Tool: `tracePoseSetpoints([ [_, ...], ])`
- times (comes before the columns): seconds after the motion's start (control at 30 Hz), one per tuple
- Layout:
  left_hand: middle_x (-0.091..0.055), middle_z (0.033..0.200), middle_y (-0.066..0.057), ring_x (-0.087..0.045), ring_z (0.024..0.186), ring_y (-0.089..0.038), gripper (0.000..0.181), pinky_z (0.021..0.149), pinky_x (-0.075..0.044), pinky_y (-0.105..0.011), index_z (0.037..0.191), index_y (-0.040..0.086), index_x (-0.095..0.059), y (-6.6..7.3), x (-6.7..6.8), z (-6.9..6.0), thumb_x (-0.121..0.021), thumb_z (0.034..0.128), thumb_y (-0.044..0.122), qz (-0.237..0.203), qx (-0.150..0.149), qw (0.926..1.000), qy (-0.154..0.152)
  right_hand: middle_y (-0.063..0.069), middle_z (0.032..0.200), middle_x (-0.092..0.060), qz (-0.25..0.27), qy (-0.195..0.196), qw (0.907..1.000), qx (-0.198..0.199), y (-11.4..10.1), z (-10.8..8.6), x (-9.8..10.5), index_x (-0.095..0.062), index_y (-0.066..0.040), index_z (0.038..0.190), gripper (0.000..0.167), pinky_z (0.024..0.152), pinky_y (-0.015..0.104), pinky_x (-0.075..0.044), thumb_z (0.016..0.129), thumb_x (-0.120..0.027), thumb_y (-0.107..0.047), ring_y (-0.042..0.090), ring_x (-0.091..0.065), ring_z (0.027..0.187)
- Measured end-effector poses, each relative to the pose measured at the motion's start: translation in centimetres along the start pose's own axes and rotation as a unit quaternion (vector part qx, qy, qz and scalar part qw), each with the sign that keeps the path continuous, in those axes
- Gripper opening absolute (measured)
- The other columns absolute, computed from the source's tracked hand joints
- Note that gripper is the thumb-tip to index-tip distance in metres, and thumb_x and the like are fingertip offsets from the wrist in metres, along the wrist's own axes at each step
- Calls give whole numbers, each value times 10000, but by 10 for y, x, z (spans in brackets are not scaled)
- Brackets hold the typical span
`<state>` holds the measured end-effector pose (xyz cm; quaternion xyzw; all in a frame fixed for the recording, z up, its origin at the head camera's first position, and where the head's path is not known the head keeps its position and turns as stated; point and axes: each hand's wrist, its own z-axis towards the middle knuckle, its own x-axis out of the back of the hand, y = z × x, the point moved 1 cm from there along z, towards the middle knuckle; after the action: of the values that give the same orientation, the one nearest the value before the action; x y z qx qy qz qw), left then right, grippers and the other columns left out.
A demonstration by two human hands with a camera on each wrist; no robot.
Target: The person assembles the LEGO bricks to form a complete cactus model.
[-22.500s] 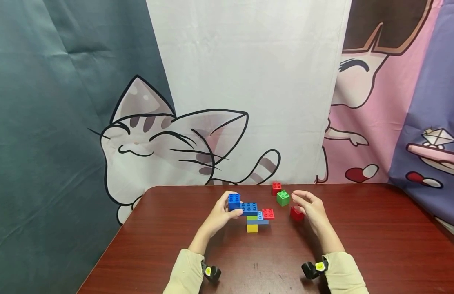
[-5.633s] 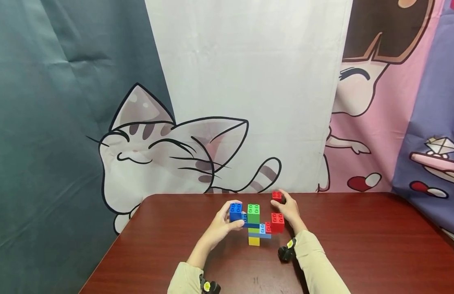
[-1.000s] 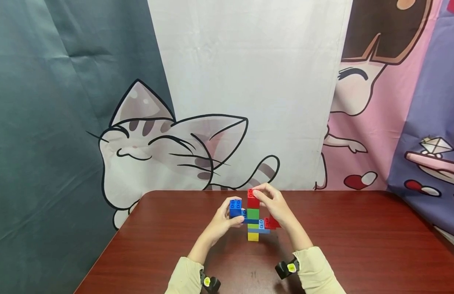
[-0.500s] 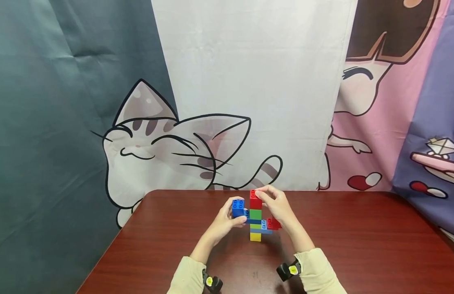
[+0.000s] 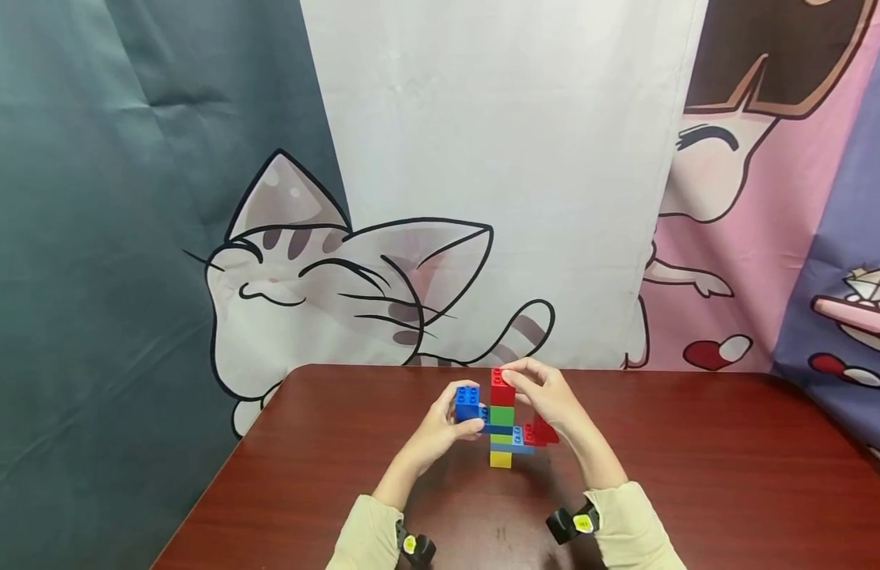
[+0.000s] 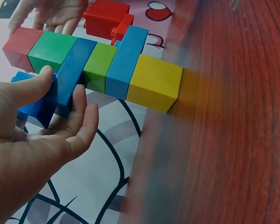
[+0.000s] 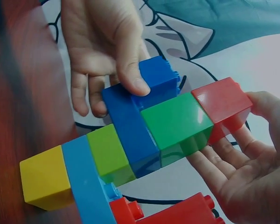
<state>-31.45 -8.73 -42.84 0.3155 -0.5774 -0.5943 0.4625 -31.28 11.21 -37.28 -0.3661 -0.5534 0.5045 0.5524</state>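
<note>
A tower of toy building bricks stands upright on the table. Lowest is a yellow brick (image 5: 500,460), then a long light blue brick (image 5: 507,449), a lime brick (image 7: 109,151), a long dark blue brick (image 7: 130,128), a green brick (image 5: 502,416) and a red brick (image 5: 502,393) at the top. My left hand (image 5: 436,431) grips the dark blue brick's left end, beside a blue brick (image 5: 467,401) on it. My right hand (image 5: 550,400) pinches the top red brick. Behind its wrist, red bricks (image 6: 107,18) sit on the light blue brick's right end, partly hidden.
The brown table (image 5: 326,475) has its far edge just behind the tower. Beyond hangs a cloth backdrop (image 5: 511,158) with cartoon drawings. A black wrist camera (image 5: 571,524) is strapped to the right wrist, and another camera (image 5: 417,548) to the left.
Green and red bricks that lay loose on the table are in the build now. The last red brick moved from the back edge to the tower's top. Over the final second the hands barely move.
</note>
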Motion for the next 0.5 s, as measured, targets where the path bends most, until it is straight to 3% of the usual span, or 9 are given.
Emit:
tracePoseSetpoints([
  [0.2,-570,1257,-241,-657,1001,-200,565,904,-568,-445,1414,42,-374,-3,-2,1,-648,927,125,-125,93,9998,-89,164,1269,-587,94,15,9998,-191,-1,-3,4,-604,-58,1249,404,969,419,-539,946,-623,-326,284,-577,1186],
  [0.5,-565,1256,-273,-672,942,-175,546,914,-558,-474,1403,27,-368,-2,-1,0,-635,937,125,-241,71,9997,-67,137,1266,-596,260,13,9994,-227,-1,-2,2,-611,-68,1246,417,1009,427,-512,937,-632,-348,263,-571,1187],
])
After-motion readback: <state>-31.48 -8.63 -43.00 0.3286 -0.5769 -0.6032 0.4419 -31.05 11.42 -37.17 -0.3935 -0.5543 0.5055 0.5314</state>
